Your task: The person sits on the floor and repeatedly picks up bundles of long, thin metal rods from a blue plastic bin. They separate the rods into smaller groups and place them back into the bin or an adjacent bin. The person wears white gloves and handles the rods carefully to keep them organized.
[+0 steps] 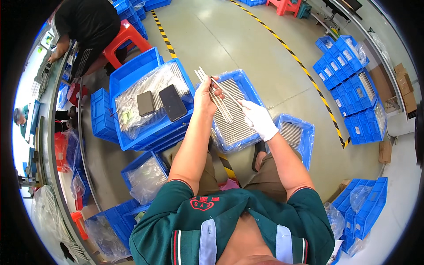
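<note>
My bare left hand (pixel 205 98) is closed around several thin metal rods (pixel 224 109), which stick out past the fingers at both ends. My right hand (pixel 259 120), in a white glove, pinches the lower end of one metal rod (pixel 228 92); its upper end reaches to my left fingers. Under both hands stands a blue crate (pixel 252 86) lined with clear plastic, with rows of similar rods (pixel 236 129) lying in it.
To the left, a stack of blue crates (pixel 152 138) bears plastic-covered rods, a black phone (pixel 172 102) and a dark flat box (pixel 145 103). Another blue crate (pixel 308 140) stands by my right knee. A person (pixel 90 22) sits on a red stool (pixel 128 42). More crates (pixel 353 90) are stacked at right.
</note>
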Tool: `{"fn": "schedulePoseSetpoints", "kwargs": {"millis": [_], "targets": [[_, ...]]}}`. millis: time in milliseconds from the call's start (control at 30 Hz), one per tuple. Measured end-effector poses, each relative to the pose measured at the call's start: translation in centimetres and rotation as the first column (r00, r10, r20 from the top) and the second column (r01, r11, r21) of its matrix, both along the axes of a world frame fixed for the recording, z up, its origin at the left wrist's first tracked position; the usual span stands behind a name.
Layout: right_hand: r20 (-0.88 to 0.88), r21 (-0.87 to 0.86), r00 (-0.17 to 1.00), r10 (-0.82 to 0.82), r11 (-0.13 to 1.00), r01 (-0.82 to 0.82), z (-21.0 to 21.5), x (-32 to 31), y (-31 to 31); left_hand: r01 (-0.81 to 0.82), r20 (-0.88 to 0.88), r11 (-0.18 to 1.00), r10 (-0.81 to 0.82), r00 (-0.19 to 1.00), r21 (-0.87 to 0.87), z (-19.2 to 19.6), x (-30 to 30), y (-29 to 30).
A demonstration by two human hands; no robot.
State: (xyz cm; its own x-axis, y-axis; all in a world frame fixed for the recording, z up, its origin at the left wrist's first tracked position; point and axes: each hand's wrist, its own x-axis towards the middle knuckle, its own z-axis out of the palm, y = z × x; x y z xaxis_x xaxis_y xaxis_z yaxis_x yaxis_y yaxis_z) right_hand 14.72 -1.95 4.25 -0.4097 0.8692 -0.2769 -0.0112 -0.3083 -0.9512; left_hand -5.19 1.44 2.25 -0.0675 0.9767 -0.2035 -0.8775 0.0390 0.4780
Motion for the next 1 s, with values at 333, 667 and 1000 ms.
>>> {"fn": "schedulePoseSetpoints", "kwargs": {"millis": [333, 667, 1000], "targets": [[-0.17, 0.128, 0.979, -0.116, 0.982, 0.139, -0.7, -1.6, 0.7, 0.187, -0.175, 0.981, -0.192, 0.966, -0.042, -0.6, 3.5, -0.9], [-0.121, 0.237, 0.98, -0.156, 0.954, 0.181, -2.6, -2.1, 1.4, 0.175, -0.079, 0.983, -0.179, 0.981, -0.057, -1.6, 3.8, -1.0], [0.345, 0.583, 0.915, -0.206, 0.812, -0.037, -1.5, -1.2, 1.6, 0.132, -0.154, 0.981, -0.154, 0.976, -0.143, -1.3, 3.1, -1.0]]}}
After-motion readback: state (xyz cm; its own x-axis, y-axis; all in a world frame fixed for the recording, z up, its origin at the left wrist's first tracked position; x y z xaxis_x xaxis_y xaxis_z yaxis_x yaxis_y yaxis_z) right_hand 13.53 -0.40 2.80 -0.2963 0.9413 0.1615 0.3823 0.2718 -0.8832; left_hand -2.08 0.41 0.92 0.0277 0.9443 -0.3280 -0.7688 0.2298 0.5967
